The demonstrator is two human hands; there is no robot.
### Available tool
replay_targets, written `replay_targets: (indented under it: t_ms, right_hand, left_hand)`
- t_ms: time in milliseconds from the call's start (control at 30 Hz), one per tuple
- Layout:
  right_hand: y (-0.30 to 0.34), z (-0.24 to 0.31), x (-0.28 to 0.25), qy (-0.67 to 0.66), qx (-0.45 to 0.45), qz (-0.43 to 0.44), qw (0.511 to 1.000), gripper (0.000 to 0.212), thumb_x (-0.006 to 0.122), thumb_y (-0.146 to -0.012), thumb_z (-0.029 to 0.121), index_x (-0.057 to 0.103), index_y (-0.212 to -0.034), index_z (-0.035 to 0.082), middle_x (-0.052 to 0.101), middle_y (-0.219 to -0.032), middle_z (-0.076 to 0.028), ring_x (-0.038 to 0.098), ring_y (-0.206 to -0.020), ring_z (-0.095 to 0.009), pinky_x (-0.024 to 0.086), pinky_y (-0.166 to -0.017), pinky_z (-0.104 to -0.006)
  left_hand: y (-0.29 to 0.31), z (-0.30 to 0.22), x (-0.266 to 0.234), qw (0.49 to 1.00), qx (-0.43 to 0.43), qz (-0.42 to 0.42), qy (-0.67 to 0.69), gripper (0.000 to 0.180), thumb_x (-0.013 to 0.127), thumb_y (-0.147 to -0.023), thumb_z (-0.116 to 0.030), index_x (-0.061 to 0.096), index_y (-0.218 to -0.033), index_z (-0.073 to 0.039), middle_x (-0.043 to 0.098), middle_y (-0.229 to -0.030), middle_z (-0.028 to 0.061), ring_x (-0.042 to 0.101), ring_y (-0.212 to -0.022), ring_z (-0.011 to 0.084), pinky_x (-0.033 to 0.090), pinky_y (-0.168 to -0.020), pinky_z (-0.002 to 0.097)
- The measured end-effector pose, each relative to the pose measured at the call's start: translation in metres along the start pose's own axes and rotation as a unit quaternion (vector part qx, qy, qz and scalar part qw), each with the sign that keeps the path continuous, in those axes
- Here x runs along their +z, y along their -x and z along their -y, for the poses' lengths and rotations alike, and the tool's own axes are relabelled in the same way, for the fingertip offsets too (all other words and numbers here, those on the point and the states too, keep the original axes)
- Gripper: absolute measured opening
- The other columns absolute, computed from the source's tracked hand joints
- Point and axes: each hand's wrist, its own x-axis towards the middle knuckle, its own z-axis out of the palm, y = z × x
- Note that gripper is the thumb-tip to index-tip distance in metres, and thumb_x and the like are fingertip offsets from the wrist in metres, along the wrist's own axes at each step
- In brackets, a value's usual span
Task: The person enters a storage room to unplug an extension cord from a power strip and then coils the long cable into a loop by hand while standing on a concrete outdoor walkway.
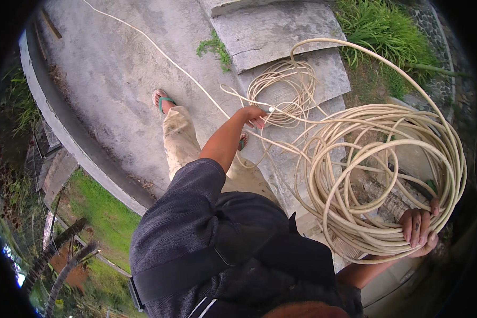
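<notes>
A big loose coil of cream-coloured hose point(328, 159) hangs at my right side. The fingers of my right hand point(420, 227) are wrapped round its lower right rim. Farther forward, my left hand point(255, 116) is closed round a strand of the same hose, beside a smaller coil point(281, 90) on the concrete step. A small white piece point(272, 109) shows by the left fingertips; what it is, I cannot tell. From near that hand, one strand point(164, 53) runs off over the ground to the far left. A wide loop arches between the two coils.
I stand on a concrete path point(111, 74) in green-strapped sandals point(167, 99). A low curved wall point(85, 140) borders it on the left, with grass below. Concrete steps point(281, 32) rise ahead to the right, beside tall green plants point(381, 32). Strands cross near my feet.
</notes>
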Motion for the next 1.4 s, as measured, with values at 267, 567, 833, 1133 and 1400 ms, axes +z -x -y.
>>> replay_targets:
  t_ms: [267, 567, 833, 1133, 1400]
  right_hand:
    - [-0.069, 0.084, -0.109, 0.228, -0.014, -0.058, 0.972, 0.041, 0.048, -0.098, 0.011, 0.035, -0.133, -0.007, 0.043, -0.072, 0.001, 0.043, -0.054, -0.007, 0.039, -0.058, -0.0245]
    - [-0.199, -0.304, -0.279, 0.481, 0.081, -0.154, 0.859, 0.026, 0.067, -0.081, 0.003, 0.066, -0.105, -0.008, 0.067, -0.078, -0.012, 0.064, -0.064, -0.014, 0.052, -0.054, -0.0276]
    - [-0.214, -0.709, -0.320, 0.685, 0.351, -0.111, 0.628, 0.043, 0.074, -0.074, 0.032, 0.073, -0.110, 0.008, 0.073, -0.102, -0.022, 0.069, -0.100, -0.041, 0.055, -0.086, -0.0489]
    - [-0.209, -0.717, -0.363, 0.240, 0.485, -0.076, 0.837, 0.032, 0.083, -0.077, 0.021, 0.070, -0.100, 0.003, 0.069, -0.088, -0.004, 0.062, -0.075, -0.011, 0.050, -0.065, -0.0308]
    - [-0.200, -0.603, -0.318, 0.511, 0.444, -0.074, 0.733, 0.018, 0.072, -0.072, 0.013, 0.070, -0.080, -0.003, 0.068, -0.066, -0.010, 0.067, -0.057, -0.018, 0.053, -0.060, -0.0337]
  left_hand:
    - [0.189, -0.128, -0.080, 0.779, 0.188, -0.316, -0.508, 0.081, 0.036, -0.098, -0.071, 0.070, -0.075, -0.001, 0.069, -0.075, 0.0199, 0.069, -0.079, 0.0419, 0.054, -0.078, 0.0531]
    - [0.135, -0.047, -0.216, 0.667, 0.185, -0.361, -0.625, 0.034, 0.058, -0.098, -0.039, 0.063, -0.084, -0.009, 0.065, -0.067, 0.0123, 0.067, -0.068, 0.0350, 0.051, -0.071, 0.0462]
    - [0.000, 0.080, -0.084, 0.822, 0.086, -0.200, -0.526, 0.030, 0.062, -0.095, -0.033, 0.058, -0.096, -0.004, 0.070, -0.075, 0.0166, 0.071, -0.073, 0.0369, 0.055, -0.067, 0.0475]
    - [-0.126, 0.061, -0.120, 0.928, 0.016, -0.185, -0.323, 0.060, 0.048, -0.100, -0.045, 0.042, -0.140, 0.000, 0.069, -0.107, 0.0302, 0.068, -0.102, 0.0455, 0.052, -0.089, 0.0552]
    - [-0.090, -0.004, 0.006, 0.891, 0.109, -0.205, -0.391, 0.029, 0.056, -0.091, -0.020, 0.062, -0.110, 0.001, 0.073, -0.085, 0.0189, 0.073, -0.081, 0.0337, 0.056, -0.070, 0.0469]
